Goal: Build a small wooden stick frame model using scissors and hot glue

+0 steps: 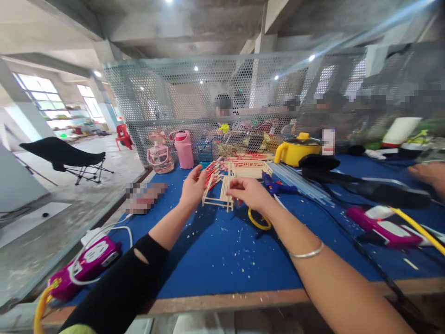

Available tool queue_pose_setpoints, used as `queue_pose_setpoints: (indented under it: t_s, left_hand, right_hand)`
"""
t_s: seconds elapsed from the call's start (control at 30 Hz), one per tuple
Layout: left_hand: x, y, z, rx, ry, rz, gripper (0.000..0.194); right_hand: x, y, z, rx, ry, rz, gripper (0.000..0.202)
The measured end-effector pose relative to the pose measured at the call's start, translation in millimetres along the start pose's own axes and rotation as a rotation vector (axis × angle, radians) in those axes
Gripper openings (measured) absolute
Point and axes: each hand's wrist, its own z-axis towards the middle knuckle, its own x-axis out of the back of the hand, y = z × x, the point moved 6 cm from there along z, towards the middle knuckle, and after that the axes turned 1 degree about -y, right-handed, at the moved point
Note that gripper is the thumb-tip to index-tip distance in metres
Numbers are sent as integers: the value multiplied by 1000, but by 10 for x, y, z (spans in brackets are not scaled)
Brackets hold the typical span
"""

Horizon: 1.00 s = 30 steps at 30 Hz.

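Observation:
A small frame of thin wooden sticks [218,202] is held between my hands, a little above the blue table covering. My left hand [193,187] has its fingers curled at the frame's left edge; the exact contact is hard to see. On the other side, my right hand [251,193] pinches the frame's right side between thumb and fingers. Just behind lies another pale stick piece [251,170], beside a pile of red-tipped sticks [239,157]. A blue glue gun [278,185] rests right of my right hand, and a yellow ring [259,221] lies beneath it.
Clear glue sticks [302,181] lie by a yellow pot [299,150]. Pink bottles [184,149] stand back left. Purple power strips [86,264] flank the blue table [222,264], with cables at right. A perforated screen [187,97] rises behind. Another person's hand [431,175] shows far right.

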Motion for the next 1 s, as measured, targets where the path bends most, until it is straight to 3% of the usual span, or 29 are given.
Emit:
queue_pose_setpoints:
  t_s: [0.1, 0.2, 0.43, 0.6, 0.73, 0.9, 1.0]
  left_hand:
    - [114, -171, 169, 51, -41, 120, 34]
    - [83, -313, 176, 113, -122, 180, 26]
    - [28, -474, -29, 341, -260, 84, 28]
    - [17, -472, -226, 403, -338, -39, 33]
    - [70, -382, -320, 350, -310, -98, 34]
    - [227, -279, -342, 147, -221, -70, 29]
    - [239, -279, -339, 40, -225, -10, 23]
  right_hand:
    - [179, -48, 25, 19, 130, 92, 18]
    - [239, -65, 21, 30, 193, 157, 20]
    - [188, -89, -24, 37, 215, 205, 21]
    - [211, -101, -38, 35, 224, 214, 20]
    - [218, -102, -41, 37, 228, 215, 21]
    - [198, -170, -73, 116, 255, 203, 20]
    - [128, -241, -119, 201, 233, 125, 17]
